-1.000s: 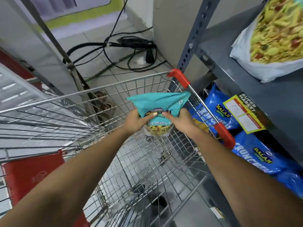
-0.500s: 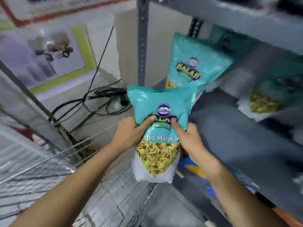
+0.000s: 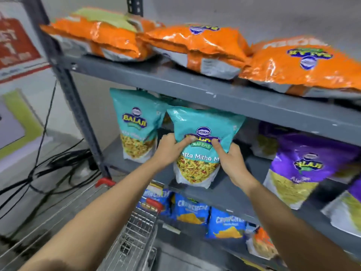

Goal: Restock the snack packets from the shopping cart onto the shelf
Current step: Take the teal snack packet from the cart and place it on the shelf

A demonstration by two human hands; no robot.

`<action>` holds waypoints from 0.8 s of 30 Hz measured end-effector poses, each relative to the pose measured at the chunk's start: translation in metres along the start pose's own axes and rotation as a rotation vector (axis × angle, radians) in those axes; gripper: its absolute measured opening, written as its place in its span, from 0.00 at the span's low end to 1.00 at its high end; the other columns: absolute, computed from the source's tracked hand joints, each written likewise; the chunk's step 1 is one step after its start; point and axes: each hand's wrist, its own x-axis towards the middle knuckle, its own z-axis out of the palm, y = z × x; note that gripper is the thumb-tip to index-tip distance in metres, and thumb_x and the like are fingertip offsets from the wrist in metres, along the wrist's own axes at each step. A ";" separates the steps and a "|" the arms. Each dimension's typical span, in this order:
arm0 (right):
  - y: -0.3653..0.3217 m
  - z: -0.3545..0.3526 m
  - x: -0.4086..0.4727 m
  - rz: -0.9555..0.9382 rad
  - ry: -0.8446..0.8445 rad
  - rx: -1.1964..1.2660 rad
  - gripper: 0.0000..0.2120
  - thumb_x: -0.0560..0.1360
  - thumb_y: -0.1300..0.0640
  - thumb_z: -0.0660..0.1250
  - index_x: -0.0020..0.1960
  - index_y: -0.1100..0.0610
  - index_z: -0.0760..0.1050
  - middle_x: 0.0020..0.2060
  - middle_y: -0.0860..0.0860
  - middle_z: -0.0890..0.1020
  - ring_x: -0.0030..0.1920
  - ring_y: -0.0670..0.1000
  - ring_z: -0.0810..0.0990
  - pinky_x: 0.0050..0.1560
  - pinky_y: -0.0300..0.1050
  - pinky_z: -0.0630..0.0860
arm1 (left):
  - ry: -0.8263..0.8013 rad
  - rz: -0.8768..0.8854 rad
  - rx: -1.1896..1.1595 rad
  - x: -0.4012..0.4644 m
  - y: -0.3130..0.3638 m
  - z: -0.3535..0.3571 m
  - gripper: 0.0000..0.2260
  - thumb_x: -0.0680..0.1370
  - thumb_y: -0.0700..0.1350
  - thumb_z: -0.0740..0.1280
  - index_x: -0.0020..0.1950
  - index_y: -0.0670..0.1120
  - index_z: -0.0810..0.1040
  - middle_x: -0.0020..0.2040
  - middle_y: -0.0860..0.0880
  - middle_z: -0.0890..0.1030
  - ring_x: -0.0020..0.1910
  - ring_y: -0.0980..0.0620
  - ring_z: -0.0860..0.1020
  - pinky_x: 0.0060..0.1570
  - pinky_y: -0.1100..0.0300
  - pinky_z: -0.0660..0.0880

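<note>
While both bare forearms reach forward and upward from the bottom of the view, the left hand (image 3: 169, 148) and right hand (image 3: 231, 160) hold one teal plastic snack packet with a clear window of yellow mix (image 3: 203, 145) upright at the middle level of the grey metal shelf (image 3: 195, 85). Each hand grips a side of the packet, thumbs pressed across its printed front, remaining fingers wrapped behind. Its lower edge sits at the front edge of the middle shelf board. Just to its left stands a matching teal packet (image 3: 136, 124). Orange packets (image 3: 195, 45) lie flat on the level above, purple packets (image 3: 304, 167) stand to the right, and the silver wire shopping cart (image 3: 136, 235) sits below.
</note>
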 end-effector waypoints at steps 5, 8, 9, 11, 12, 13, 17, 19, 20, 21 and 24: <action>0.029 -0.013 0.027 0.051 0.064 -0.016 0.11 0.80 0.57 0.65 0.60 0.59 0.78 0.54 0.53 0.85 0.51 0.47 0.85 0.53 0.42 0.81 | -0.041 -0.010 -0.137 0.030 -0.018 0.032 0.08 0.75 0.51 0.71 0.53 0.52 0.82 0.48 0.52 0.84 0.40 0.76 0.78 0.38 0.76 0.74; 0.055 -0.015 0.033 0.125 0.081 -0.006 0.12 0.80 0.56 0.65 0.60 0.60 0.79 0.56 0.54 0.85 0.56 0.51 0.84 0.53 0.41 0.80 | -0.062 -0.078 -0.191 0.032 -0.036 0.048 0.09 0.74 0.51 0.72 0.52 0.51 0.81 0.50 0.51 0.85 0.44 0.68 0.81 0.44 0.64 0.78; 0.061 -0.017 0.034 0.140 0.087 0.013 0.09 0.80 0.55 0.66 0.57 0.56 0.80 0.53 0.51 0.86 0.54 0.48 0.84 0.48 0.36 0.80 | -0.070 -0.107 -0.223 0.030 -0.040 0.051 0.13 0.73 0.53 0.72 0.54 0.49 0.80 0.52 0.50 0.85 0.48 0.62 0.83 0.48 0.58 0.80; 0.069 -0.020 0.038 0.141 0.054 0.029 0.05 0.77 0.55 0.69 0.52 0.51 0.80 0.46 0.42 0.87 0.49 0.41 0.85 0.42 0.31 0.78 | -0.066 -0.132 -0.289 0.025 -0.047 0.053 0.22 0.71 0.57 0.72 0.61 0.47 0.78 0.57 0.48 0.84 0.54 0.53 0.83 0.55 0.51 0.80; 0.072 -0.022 0.039 0.139 0.023 0.019 0.07 0.75 0.55 0.72 0.53 0.50 0.80 0.45 0.41 0.87 0.48 0.40 0.86 0.41 0.31 0.79 | -0.053 -0.138 -0.312 0.020 -0.051 0.051 0.25 0.71 0.58 0.73 0.63 0.47 0.77 0.58 0.49 0.84 0.56 0.53 0.83 0.56 0.50 0.80; 0.077 -0.023 0.040 0.142 -0.001 0.002 0.12 0.72 0.56 0.75 0.55 0.50 0.80 0.47 0.42 0.87 0.49 0.41 0.86 0.42 0.32 0.79 | -0.026 -0.147 -0.312 0.013 -0.055 0.048 0.27 0.70 0.59 0.74 0.65 0.47 0.76 0.59 0.50 0.84 0.57 0.54 0.82 0.57 0.51 0.79; 0.108 -0.026 0.035 0.229 -0.055 -0.044 0.33 0.62 0.60 0.82 0.63 0.52 0.73 0.57 0.47 0.84 0.52 0.38 0.83 0.46 0.32 0.79 | 0.332 -0.182 -0.180 -0.027 -0.091 0.028 0.13 0.71 0.57 0.74 0.52 0.54 0.80 0.42 0.60 0.84 0.46 0.63 0.82 0.53 0.54 0.79; 0.123 -0.026 0.031 0.283 -0.097 -0.103 0.35 0.57 0.56 0.85 0.58 0.45 0.72 0.57 0.43 0.82 0.53 0.36 0.81 0.47 0.31 0.78 | 0.594 -0.210 -0.100 -0.045 -0.110 0.012 0.13 0.68 0.60 0.75 0.45 0.56 0.77 0.37 0.56 0.81 0.37 0.60 0.78 0.46 0.48 0.78; 0.130 -0.025 0.029 0.303 -0.110 -0.120 0.36 0.55 0.55 0.86 0.57 0.44 0.72 0.56 0.42 0.82 0.55 0.37 0.81 0.48 0.32 0.78 | 0.683 -0.227 -0.080 -0.050 -0.119 0.003 0.18 0.65 0.61 0.76 0.46 0.55 0.74 0.39 0.54 0.79 0.38 0.57 0.77 0.46 0.46 0.78; 0.137 -0.024 0.028 0.317 -0.112 -0.132 0.37 0.52 0.53 0.86 0.56 0.43 0.72 0.56 0.41 0.82 0.56 0.39 0.81 0.51 0.33 0.78 | 0.727 -0.247 -0.075 -0.053 -0.128 -0.006 0.25 0.62 0.62 0.78 0.51 0.53 0.73 0.45 0.51 0.78 0.43 0.53 0.77 0.48 0.46 0.78; 0.149 -0.016 0.028 0.304 -0.075 -0.179 0.45 0.46 0.46 0.85 0.59 0.42 0.69 0.56 0.39 0.81 0.56 0.36 0.80 0.51 0.31 0.76 | 0.622 -0.295 0.001 -0.045 -0.149 -0.025 0.52 0.55 0.58 0.83 0.71 0.44 0.62 0.67 0.41 0.69 0.66 0.43 0.71 0.66 0.44 0.72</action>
